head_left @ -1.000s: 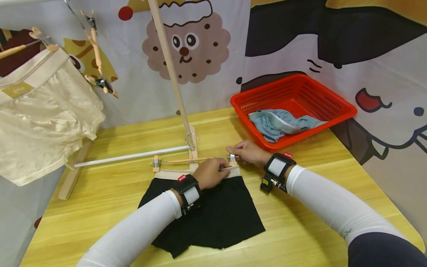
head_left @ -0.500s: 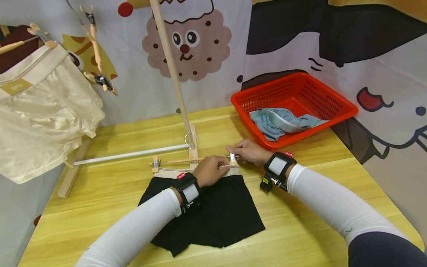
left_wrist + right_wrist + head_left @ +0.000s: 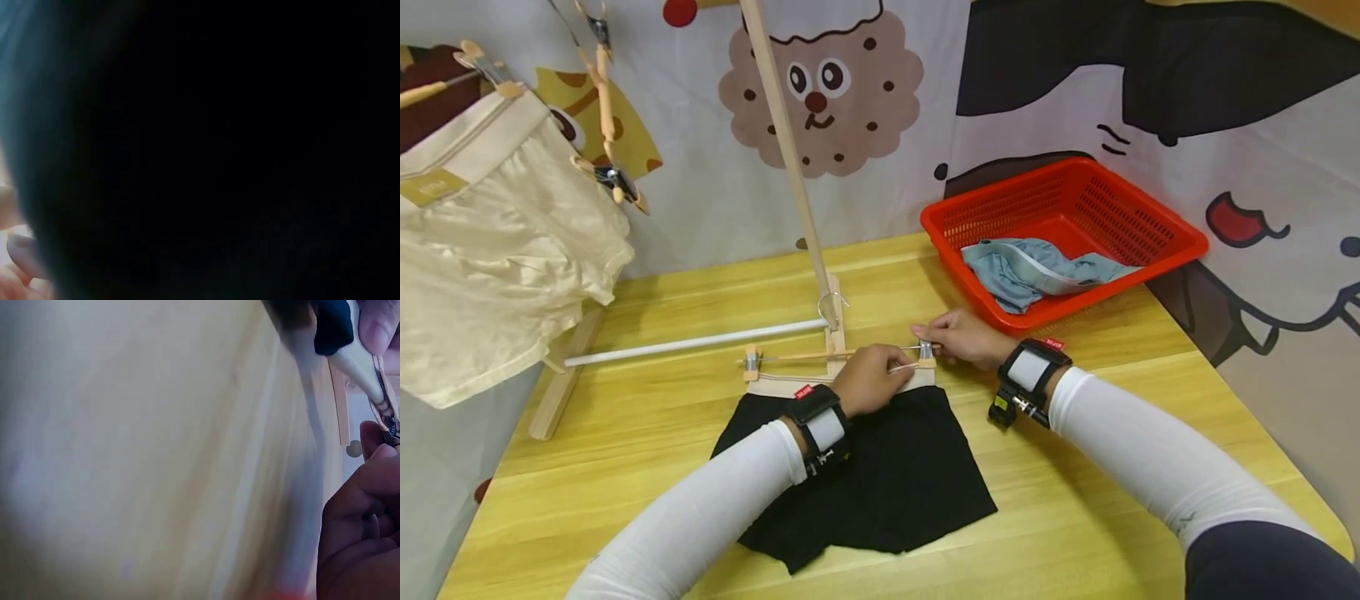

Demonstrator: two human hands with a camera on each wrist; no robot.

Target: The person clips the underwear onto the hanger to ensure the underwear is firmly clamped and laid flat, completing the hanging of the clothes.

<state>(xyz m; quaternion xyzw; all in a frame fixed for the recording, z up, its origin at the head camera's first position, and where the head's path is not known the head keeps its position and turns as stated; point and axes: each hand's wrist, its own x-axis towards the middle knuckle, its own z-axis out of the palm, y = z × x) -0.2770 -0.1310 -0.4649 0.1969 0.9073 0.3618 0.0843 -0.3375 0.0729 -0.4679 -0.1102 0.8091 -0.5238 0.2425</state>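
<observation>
Black shorts with a cream waistband lie flat on the table. Along the waistband lies a clip hanger, its hook away from me. The left clip sits at the waistband's left end. My left hand pinches the waistband near its right end. My right hand pinches the right clip, which overlaps the waistband edge. In the right wrist view, the waistband runs into the clip between both hands' fingers. Dark fabric fills most of the left wrist view.
A red basket holding blue-grey underwear stands at the back right. A wooden rack with an upright post and white rod stands behind the shorts. Cream shorts and another clip hanger hang at left.
The head view has tilted slightly. Both hands keep their grips on the waistband and right clip, with only tiny movement.
</observation>
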